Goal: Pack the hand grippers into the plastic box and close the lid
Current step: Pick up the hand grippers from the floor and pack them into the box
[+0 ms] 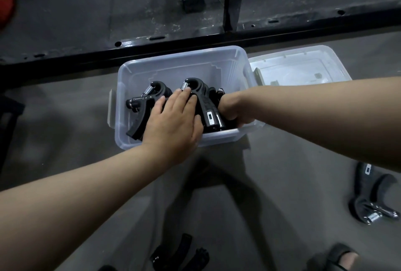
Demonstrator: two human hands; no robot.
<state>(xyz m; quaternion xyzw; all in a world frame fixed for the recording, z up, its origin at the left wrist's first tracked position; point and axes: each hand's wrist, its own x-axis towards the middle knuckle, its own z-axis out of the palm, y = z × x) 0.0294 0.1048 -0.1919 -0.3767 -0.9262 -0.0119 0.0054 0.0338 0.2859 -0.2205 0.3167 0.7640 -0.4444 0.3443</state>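
Nearest, low on the floor: spare grippers (180, 253), not yet packed. Left hand (173, 123), fingers straight and spread, pressing packed grippers (149, 105) flat in the box (173, 58), probably to make room. Right hand (230, 108) deep in the box's right end, fingers hidden, grasp impossible to tell. Lid (303, 64) lying off, just right of the box. Another gripper (368, 199) far right on the floor. White labels unreadable.
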